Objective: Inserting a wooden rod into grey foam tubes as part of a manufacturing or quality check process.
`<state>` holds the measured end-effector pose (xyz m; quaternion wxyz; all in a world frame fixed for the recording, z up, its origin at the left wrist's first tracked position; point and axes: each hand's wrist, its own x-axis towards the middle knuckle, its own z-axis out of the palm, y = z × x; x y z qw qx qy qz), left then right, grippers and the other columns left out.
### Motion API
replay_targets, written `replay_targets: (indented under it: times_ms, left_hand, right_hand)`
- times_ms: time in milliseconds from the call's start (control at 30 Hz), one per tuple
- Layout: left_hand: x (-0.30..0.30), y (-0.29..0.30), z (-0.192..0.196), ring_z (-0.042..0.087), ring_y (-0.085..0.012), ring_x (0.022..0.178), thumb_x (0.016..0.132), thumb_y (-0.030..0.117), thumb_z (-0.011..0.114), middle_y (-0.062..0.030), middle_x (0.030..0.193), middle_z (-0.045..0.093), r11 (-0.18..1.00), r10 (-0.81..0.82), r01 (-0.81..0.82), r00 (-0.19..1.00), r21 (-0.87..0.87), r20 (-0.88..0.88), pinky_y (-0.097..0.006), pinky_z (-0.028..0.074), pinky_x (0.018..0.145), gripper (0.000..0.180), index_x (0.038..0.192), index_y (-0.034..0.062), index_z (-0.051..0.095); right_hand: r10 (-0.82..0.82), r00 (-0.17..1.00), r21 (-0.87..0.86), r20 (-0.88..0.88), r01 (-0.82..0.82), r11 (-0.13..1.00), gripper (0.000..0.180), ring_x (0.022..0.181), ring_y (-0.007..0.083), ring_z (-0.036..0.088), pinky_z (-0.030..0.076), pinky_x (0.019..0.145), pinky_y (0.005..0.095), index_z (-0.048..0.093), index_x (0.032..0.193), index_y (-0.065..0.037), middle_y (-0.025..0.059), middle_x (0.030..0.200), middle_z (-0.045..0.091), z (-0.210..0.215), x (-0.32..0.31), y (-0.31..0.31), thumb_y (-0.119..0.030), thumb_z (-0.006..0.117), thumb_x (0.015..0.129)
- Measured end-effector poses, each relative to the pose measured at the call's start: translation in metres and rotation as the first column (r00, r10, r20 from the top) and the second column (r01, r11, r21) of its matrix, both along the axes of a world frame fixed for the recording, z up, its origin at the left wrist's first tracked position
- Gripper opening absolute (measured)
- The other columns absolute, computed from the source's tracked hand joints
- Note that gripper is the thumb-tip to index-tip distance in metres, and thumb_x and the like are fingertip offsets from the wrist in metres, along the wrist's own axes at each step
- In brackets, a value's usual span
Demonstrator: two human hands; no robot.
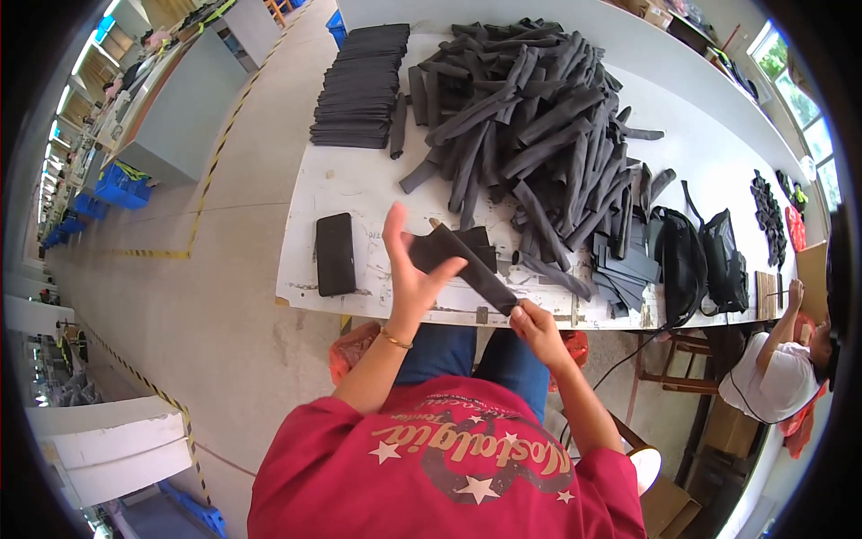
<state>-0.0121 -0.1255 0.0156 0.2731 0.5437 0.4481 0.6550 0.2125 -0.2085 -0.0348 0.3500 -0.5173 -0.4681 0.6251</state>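
A flat dark grey fabric strip (pixel 476 268) slants in front of me over the table's near edge. My right hand (pixel 539 332) pinches its lower end between thumb and fingers. At its upper end, my left hand (pixel 415 280) is spread, thumb and fingers wide apart, with dark fabric showing between them. Whether the left palm touches the strip, I cannot tell. A few dark flat pieces (pixel 482 247) lie just behind the strip. Beyond them rises a large loose heap of dark grey fabric tubes (pixel 530 117). A neat stack of flattened tubes (pixel 361 85) sits at the far left.
A black phone-like slab (pixel 336 254) lies on the white table (pixel 301 193) near its left edge. Right of the heap are fanned dark flat pieces (pixel 626 269) and black bags (pixel 680 260). Another person (pixel 777 373) sits at the right. Blue bins (pixel 123 185) stand at the left.
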Motion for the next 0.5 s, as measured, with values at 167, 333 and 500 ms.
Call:
replay_targets:
  times_ms: [167,333,500]
  left_hand:
    - [0.018,-0.012,-0.077,0.066,-0.0249,0.08,0.091,0.026,0.065,-0.0099,0.087,0.066,0.708,-0.014,0.672,0.318,-0.215,0.948,-0.04,0.056,0.077,0.029,0.106,0.0018,0.06]
    - [0.012,0.0,-0.051,0.059,-0.0154,0.061,0.09,0.026,0.067,-0.0045,0.073,0.062,0.785,0.173,0.48,0.437,-0.391,0.883,-0.033,0.053,0.059,0.023,0.09,0.0035,0.061]
    - [-0.005,0.017,-0.062,0.042,-0.0083,0.042,0.089,0.026,0.068,-0.0022,0.06,0.054,0.801,0.163,0.407,0.558,-0.44,0.814,-0.022,0.031,0.038,0.024,0.084,0.0042,0.059]
  right_hand:
    - [-0.194,0.946,0.313,0.259,0.108,0.944,0.017,0.058,0.0149,0.046,0.04,0.053,0.0323,0.055,0.098,0.001,0.0108,0.065,0.05,-0.015,-0.072,-0.001,-0.015,0.049,0.098]
    - [-0.176,0.927,0.391,0.332,0.034,0.92,0.018,0.054,0.0218,0.051,0.042,0.052,0.0342,0.058,0.105,0.002,0.0148,0.064,0.052,-0.029,-0.078,-0.038,-0.011,0.048,0.098]
    - [0.069,0.951,0.032,0.302,-0.082,0.996,0.018,0.059,0.012,0.047,0.042,0.055,0.0285,0.059,0.1,0.0,0.0048,0.065,0.052,-0.022,-0.05,-0.079,-0.013,0.047,0.099]
